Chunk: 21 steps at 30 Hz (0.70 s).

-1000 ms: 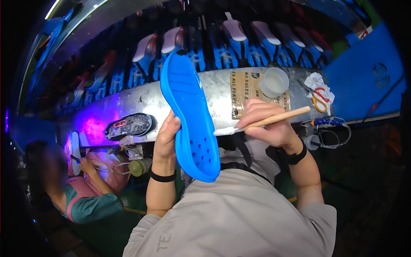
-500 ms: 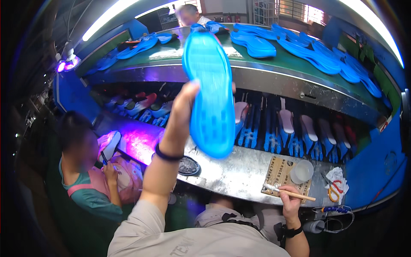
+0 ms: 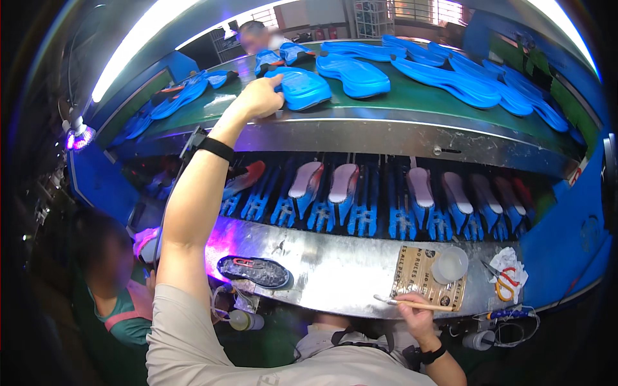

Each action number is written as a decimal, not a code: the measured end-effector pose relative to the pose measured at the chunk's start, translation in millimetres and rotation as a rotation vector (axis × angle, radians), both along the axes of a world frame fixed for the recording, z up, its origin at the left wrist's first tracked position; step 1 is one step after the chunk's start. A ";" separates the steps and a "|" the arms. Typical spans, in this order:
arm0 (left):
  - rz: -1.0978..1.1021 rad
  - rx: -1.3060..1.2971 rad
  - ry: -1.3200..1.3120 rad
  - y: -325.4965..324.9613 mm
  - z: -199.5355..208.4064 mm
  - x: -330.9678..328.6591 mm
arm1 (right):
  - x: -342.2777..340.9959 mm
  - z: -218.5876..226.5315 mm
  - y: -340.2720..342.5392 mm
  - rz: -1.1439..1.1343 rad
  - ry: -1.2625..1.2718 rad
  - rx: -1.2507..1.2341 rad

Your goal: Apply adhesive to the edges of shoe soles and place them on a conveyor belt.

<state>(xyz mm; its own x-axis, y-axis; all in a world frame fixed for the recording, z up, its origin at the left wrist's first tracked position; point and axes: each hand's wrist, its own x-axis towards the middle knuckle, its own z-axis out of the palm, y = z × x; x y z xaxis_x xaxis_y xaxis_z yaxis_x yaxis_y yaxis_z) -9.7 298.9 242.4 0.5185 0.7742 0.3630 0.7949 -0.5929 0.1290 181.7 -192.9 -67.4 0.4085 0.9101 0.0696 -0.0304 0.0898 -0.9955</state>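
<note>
Left hand [image 3: 262, 98]: gripped sole [image 3: 301, 89] at belt [image 3: 412, 108] | Right hand [image 3: 417, 313]: gripped brush [image 3: 441, 307] below belt | Cup [image 3: 449, 265]: stood below belt

The left grip [image 3: 261, 98] covers the near-left edge of a blue sole [image 3: 302, 89]; whether its fingers clasp the sole cannot be told. The right grip [image 3: 417, 313] hides part of a brush [image 3: 444, 307]. The left arm [image 3: 191, 212] masks part of a blurred-headed co-worker [image 3: 132, 321]. The lower edge crops the person's shirt [image 3: 322, 368].
</note>
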 end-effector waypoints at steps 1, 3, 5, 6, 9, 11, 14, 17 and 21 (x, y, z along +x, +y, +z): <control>-0.025 0.042 0.114 5.8 0.1 5.0 | -0.6 -2.1 4.8 0.017 0.006 0.000; -0.003 0.007 0.116 20.0 2.9 13.3 | 0.5 -6.2 14.3 0.083 -0.267 0.027; -0.087 0.056 0.195 39.6 7.9 16.5 | 1.9 -12.7 22.5 0.092 -0.398 0.025; -0.135 0.037 0.217 53.6 16.4 14.2 | 2.2 -17.0 25.2 0.089 -0.400 0.062; 0.132 0.226 0.295 101.1 36.4 4.1 | -1.2 -33.0 30.4 0.025 -0.382 0.041; 0.388 0.146 0.475 132.2 40.4 -7.3 | -2.8 -41.7 34.8 0.011 -0.534 0.126; 0.521 0.378 0.590 170.3 13.8 -36.6 | -2.8 -43.8 38.0 0.013 -0.564 0.241; 0.367 0.310 0.616 216.3 9.3 -61.0 | 0.2 -37.7 40.1 0.023 -0.609 0.266; 0.278 0.343 0.550 238.0 1.8 -81.7 | 1.5 -31.7 41.1 0.100 -0.514 0.246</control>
<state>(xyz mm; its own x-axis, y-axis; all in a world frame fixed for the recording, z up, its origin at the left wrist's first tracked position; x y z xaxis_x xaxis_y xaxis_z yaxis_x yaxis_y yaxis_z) -91.3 536.8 244.2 0.4967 0.7932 0.3524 0.8191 -0.2941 -0.4925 183.2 -151.8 -99.1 0.1786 0.8746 0.4508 0.4317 0.3421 -0.8346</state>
